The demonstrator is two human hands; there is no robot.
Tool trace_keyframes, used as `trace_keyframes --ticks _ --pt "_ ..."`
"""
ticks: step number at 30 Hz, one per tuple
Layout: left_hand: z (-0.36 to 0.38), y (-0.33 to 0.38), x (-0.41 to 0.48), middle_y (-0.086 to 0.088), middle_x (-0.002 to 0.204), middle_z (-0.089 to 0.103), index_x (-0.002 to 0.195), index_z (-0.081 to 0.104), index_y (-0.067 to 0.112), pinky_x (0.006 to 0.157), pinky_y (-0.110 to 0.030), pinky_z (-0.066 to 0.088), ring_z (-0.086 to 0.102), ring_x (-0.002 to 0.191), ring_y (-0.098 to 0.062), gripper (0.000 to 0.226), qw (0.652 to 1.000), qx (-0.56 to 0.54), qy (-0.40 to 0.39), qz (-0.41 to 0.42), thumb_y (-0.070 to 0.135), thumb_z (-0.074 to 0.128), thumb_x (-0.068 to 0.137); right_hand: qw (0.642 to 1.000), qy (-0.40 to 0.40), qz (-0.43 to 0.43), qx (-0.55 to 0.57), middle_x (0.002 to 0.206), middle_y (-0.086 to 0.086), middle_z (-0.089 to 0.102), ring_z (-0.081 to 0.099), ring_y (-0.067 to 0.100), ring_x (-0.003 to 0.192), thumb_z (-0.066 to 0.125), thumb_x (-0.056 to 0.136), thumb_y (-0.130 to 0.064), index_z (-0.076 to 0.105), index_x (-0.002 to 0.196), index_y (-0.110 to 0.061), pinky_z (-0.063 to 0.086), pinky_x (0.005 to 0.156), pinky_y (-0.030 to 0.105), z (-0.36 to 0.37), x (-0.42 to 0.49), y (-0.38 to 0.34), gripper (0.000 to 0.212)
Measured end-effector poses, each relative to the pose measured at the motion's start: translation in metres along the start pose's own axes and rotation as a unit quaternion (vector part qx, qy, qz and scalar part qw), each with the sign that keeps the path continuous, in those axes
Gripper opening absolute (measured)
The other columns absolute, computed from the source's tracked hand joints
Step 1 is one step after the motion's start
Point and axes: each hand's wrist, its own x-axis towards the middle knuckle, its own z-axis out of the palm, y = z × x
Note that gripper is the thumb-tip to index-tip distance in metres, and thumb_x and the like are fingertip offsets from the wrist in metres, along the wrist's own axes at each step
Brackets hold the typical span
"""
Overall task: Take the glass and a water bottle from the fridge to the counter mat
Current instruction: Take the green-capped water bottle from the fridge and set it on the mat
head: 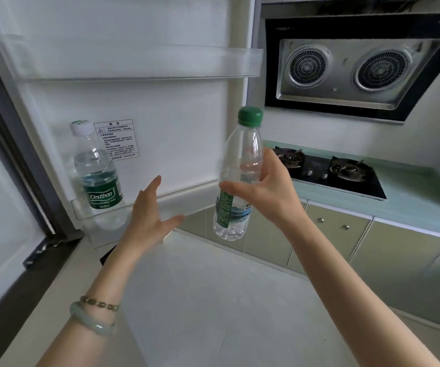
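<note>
My right hand (269,188) grips a clear water bottle (236,207) with a green cap and green label, held upright in the air just off the edge of the open fridge door (160,107). My left hand (150,215) is open with fingers spread, hovering in front of the door's lower shelf (147,205). A second water bottle (95,168), with a white cap and a green Cestbon label, stands in that shelf at the left. No glass and no counter mat are in view.
An empty upper door shelf (134,64) runs across the door. To the right are a gas hob (330,172) on a pale green counter (412,197), a range hood (351,67) above it, and cabinet doors (327,239) below. The floor (213,300) is pale tile.
</note>
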Motion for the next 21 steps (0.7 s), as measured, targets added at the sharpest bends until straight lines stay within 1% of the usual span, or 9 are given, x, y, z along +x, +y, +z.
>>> trace_keyframes --ticks 2,5,7,9,11,14,16,18,21 --pt "0.01 0.006 0.002 0.0 0.159 0.021 0.153 0.015 0.022 0.112 -0.027 0.015 0.019 0.146 -0.016 0.092 1.0 -0.016 0.0 0.011 0.024 0.075 0.083 1.0 0.006 0.003 -0.004 0.106 -0.006 0.066 0.066 0.009 0.094 0.088 0.06 -0.032 0.051 0.117 -0.025 0.056 0.083 0.035 -0.01 -0.001 0.006 0.068" --pt "0.04 0.02 0.002 0.007 0.155 0.023 0.152 0.018 0.018 0.113 -0.027 0.016 0.022 0.145 -0.019 0.085 0.998 -0.005 -0.023 0.058 0.022 0.072 0.086 1.0 0.02 0.005 -0.007 0.102 -0.011 0.065 0.065 0.001 0.089 0.088 0.06 -0.032 0.052 0.117 -0.027 0.054 0.077 0.025 -0.027 0.0 0.016 0.068" --pt "0.065 0.033 0.001 0.014 0.152 0.024 0.151 0.022 0.023 0.114 -0.03 0.021 0.026 0.142 -0.014 0.074 0.995 -0.034 -0.075 0.057 0.03 0.065 0.091 0.999 0.032 0.008 -0.009 0.1 -0.013 0.065 0.065 -0.002 0.086 0.088 0.06 -0.031 0.052 0.116 -0.027 0.054 0.073 0.02 -0.042 0.001 0.025 0.066" --pt "0.09 0.047 0.002 0.013 0.152 0.031 0.146 0.033 0.03 0.109 -0.025 0.023 0.03 0.139 -0.004 0.055 0.983 -0.105 -0.147 0.013 0.038 0.055 0.096 0.999 0.043 0.008 -0.013 0.096 -0.016 0.063 0.064 -0.008 0.083 0.088 0.061 -0.031 0.052 0.113 -0.028 0.05 0.065 0.01 -0.058 0.001 0.033 0.063" --pt "0.119 0.064 0.005 0.006 0.144 0.047 0.134 0.049 0.027 0.105 -0.023 0.03 0.044 0.133 -0.007 0.037 0.946 -0.223 -0.227 -0.061 0.038 0.046 0.099 0.998 0.055 0.012 -0.02 0.095 -0.018 0.061 0.06 -0.015 0.083 0.088 0.061 -0.031 0.051 0.111 -0.029 0.047 0.061 0.005 -0.08 0.001 0.043 0.062" --pt "0.167 0.095 0.013 -0.008 0.12 0.066 0.111 0.062 0.015 0.094 -0.027 0.049 0.07 0.099 -0.012 0.029 0.864 -0.385 -0.285 -0.157 0.031 0.041 0.1 0.996 0.075 0.023 -0.031 0.098 -0.017 0.061 0.062 -0.009 0.082 0.089 0.061 -0.029 0.051 0.112 -0.027 0.047 0.061 0.005 -0.12 0.001 0.059 0.063" --pt "0.198 0.117 0.02 -0.008 0.11 0.069 0.103 0.064 0.015 0.083 -0.027 0.055 0.073 0.084 -0.014 0.028 0.842 -0.409 -0.296 -0.189 0.028 0.04 0.101 0.995 0.09 0.03 -0.038 0.1 -0.016 0.061 0.063 -0.007 0.083 0.089 0.061 -0.028 0.051 0.112 -0.027 0.047 0.063 0.005 -0.149 0.001 0.071 0.063" --pt "0.228 0.138 0.025 -0.01 0.1 0.073 0.102 0.064 0.009 0.074 -0.028 0.058 0.073 0.077 -0.017 0.028 0.817 -0.434 -0.309 -0.22 0.027 0.042 0.1 0.993 0.108 0.033 -0.044 0.102 -0.014 0.062 0.062 -0.009 0.083 0.089 0.061 -0.029 0.053 0.112 -0.025 0.047 0.063 0.006 -0.181 0.001 0.084 0.063" --pt "0.27 0.169 0.031 -0.018 0.097 0.074 0.108 0.062 -0.002 0.073 -0.034 0.06 0.071 0.081 -0.026 0.034 0.77 -0.472 -0.337 -0.265 0.027 0.046 0.099 0.989 0.127 0.043 -0.058 0.105 -0.01 0.065 0.063 -0.002 0.086 0.089 0.061 -0.03 0.054 0.116 -0.022 0.049 0.065 0.009 -0.225 0.0 0.102 0.066"
